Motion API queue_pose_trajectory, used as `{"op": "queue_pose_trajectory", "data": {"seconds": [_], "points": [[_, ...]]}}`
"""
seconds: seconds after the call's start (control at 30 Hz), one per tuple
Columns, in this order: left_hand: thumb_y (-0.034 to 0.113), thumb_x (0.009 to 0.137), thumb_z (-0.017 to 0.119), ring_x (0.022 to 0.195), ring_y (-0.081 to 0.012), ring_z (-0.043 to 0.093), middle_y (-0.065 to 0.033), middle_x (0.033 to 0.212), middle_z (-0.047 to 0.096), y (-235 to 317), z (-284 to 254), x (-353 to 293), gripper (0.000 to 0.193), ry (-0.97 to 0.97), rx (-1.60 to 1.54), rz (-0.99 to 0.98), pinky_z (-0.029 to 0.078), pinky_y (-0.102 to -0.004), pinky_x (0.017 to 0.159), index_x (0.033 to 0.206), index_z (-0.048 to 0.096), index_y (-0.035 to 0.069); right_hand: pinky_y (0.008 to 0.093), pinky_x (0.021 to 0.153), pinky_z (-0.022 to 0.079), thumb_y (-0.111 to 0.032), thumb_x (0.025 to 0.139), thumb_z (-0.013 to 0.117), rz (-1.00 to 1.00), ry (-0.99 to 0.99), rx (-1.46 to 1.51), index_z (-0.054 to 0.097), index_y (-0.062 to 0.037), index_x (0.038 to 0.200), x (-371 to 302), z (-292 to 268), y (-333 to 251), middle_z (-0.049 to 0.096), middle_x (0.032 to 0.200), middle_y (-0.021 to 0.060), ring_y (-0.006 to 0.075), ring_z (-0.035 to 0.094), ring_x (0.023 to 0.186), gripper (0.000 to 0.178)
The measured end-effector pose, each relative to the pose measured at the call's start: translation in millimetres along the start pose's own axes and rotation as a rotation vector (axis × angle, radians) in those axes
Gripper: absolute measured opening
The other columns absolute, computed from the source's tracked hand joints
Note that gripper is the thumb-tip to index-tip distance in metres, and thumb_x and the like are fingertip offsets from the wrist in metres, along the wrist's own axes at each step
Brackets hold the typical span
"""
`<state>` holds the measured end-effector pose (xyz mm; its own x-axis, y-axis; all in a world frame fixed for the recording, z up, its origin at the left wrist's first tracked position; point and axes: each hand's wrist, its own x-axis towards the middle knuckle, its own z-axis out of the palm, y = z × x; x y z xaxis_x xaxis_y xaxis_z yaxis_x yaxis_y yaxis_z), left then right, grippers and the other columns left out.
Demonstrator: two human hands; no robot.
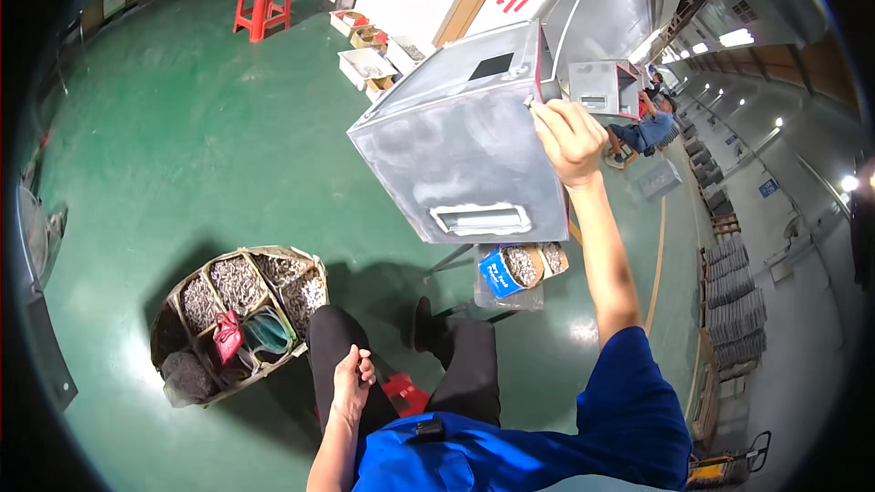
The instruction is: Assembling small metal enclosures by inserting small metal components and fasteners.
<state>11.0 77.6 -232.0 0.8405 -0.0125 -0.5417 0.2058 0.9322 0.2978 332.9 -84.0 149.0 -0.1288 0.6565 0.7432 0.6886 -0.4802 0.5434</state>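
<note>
In front of me a grey sheet-metal box (456,159) with a white-rimmed slot (480,219) in its near face stands tilted in view. My right hand (570,139) reaches to its upper right corner, fingers pinched together against the edge; whatever is in the fingertips is too small to name. Over my left thigh, my left hand (351,381) is closed with curled fingers, and any content is hidden. To the left of my knee sits a divided bin (314,264) of small metal parts, with a red bag (228,337) and a teal bundle (266,331) in compartments.
Under the box, a blue carton (498,273) holds small metal pieces. Trays of parts (365,66) stand beyond it, and a red stool (264,7) with a white tray stands far left. At right, a co-worker (645,130) sits by another grey box (597,89); stacked panels (736,319) line the side.
</note>
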Motion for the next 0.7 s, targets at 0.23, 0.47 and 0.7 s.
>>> {"op": "queue_pose_trajectory", "data": {"seconds": [0.23,0.47,0.7], "points": [[0.036,0.098,0.045,0.049,-0.0078,0.036,0.0042,0.059,0.040,1.9,6.1,-1.2,0.030,0.017,0.041,-0.004,0.031,-0.0225,0.047,0.087,0.053,0.010,0.0289,0.055,0.047,-0.005,0.065,0.075,0.024,0.015,0.025,0.065,-0.0077,0.075,-6.4,25.8,15.2,0.060,0.073,0.0013,0.0172,0.059,0.063,0.014],[0.034,0.099,0.045,0.049,-0.0083,0.039,0.0032,0.059,0.044,1.5,4.1,-0.9,0.032,-0.004,0.009,0.018,0.032,-0.0237,0.047,0.089,0.057,0.007,0.0300,0.054,0.047,-0.010,0.066,0.075,0.033,0.006,0.005,0.056,-0.0096,0.068,-4.9,60.2,22.1,0.055,0.069,0.0007,0.0182,0.059,0.065,0.020],[0.034,0.100,0.039,0.077,-0.0132,0.063,-0.0063,0.090,0.066,21.0,33.0,3.1,0.043,-0.088,-0.168,0.004,0.049,-0.0227,0.064,0.116,0.056,-0.002,0.0318,0.066,0.049,-0.016,0.072,0.075,0.194,-0.070,0.197,0.067,-0.0057,0.085,17.9,57.8,-15.7,0.064,0.079,0.0057,0.0215,0.063,0.079,0.019]]}}
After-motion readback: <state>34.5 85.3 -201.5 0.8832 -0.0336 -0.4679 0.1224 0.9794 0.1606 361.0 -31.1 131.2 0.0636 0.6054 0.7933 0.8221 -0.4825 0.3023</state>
